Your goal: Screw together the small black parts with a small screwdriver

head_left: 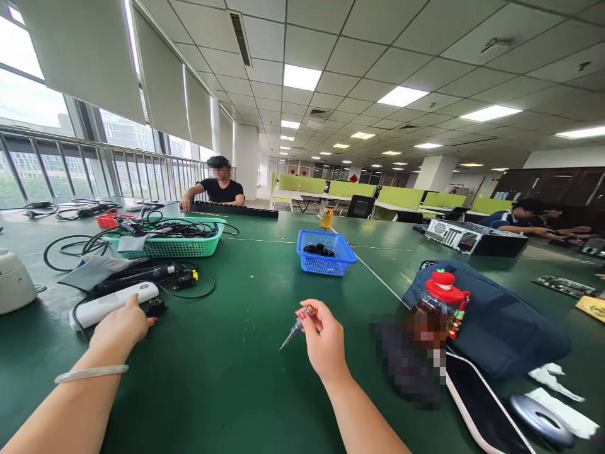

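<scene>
My right hand [325,338] is closed round a small screwdriver [297,326] with a clear handle, its tip pointing down and left above the green table [236,378]. My left hand [121,325] reaches to the left, fingers curled over a small black part [155,307], right beside a white oblong device [113,303]. I cannot tell whether it grips the part. A pale bangle [89,373] sits on my left wrist.
A blue basket [325,252] and a green basket of cables [165,238] stand further back. A bottle with a red lid [437,309], a dark blue bag [501,321] and a phone [482,403] lie at right. People sit at the far side.
</scene>
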`<state>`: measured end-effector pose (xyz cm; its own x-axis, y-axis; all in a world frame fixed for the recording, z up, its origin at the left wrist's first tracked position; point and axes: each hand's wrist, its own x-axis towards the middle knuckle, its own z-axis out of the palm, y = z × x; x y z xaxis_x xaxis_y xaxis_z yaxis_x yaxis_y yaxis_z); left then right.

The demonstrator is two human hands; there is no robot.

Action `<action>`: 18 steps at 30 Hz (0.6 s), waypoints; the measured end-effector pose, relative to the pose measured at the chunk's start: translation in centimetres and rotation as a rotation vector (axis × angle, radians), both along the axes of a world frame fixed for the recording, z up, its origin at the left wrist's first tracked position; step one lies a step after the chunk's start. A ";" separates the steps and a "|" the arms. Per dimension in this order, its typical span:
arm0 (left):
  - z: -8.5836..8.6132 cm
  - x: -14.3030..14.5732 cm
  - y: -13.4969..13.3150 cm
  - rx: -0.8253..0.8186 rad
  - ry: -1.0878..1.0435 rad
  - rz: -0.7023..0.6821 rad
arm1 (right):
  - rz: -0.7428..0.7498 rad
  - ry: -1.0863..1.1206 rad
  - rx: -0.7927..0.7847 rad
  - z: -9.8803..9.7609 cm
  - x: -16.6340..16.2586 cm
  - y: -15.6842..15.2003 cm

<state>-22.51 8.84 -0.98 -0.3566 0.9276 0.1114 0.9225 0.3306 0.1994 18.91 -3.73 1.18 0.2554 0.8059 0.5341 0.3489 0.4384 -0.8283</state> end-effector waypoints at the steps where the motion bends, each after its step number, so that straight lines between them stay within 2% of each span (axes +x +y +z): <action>1: 0.3 0.5 -0.3 -0.019 0.006 0.035 | -0.003 0.000 0.005 0.0 0.0 0.0; 6: 2.0 2.3 -1.6 -0.040 0.019 0.066 | -0.004 -0.004 0.023 0.2 -0.1 -0.1; 9: 2.5 2.8 -2.2 0.001 0.020 0.132 | -0.008 -0.007 0.037 0.2 -0.1 -0.1; 12: 3.1 3.6 -2.8 0.115 0.032 0.160 | -0.005 -0.005 0.041 0.2 -0.1 -0.1; 18: 4.9 6.0 -3.5 0.408 0.163 0.039 | -0.003 0.004 0.036 0.3 -0.2 -0.1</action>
<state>-16.46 5.36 3.92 -0.3381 0.7819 0.5237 0.9410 0.2902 0.1741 18.75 -3.81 1.46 0.2593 0.7856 0.5618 0.3472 0.4670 -0.8132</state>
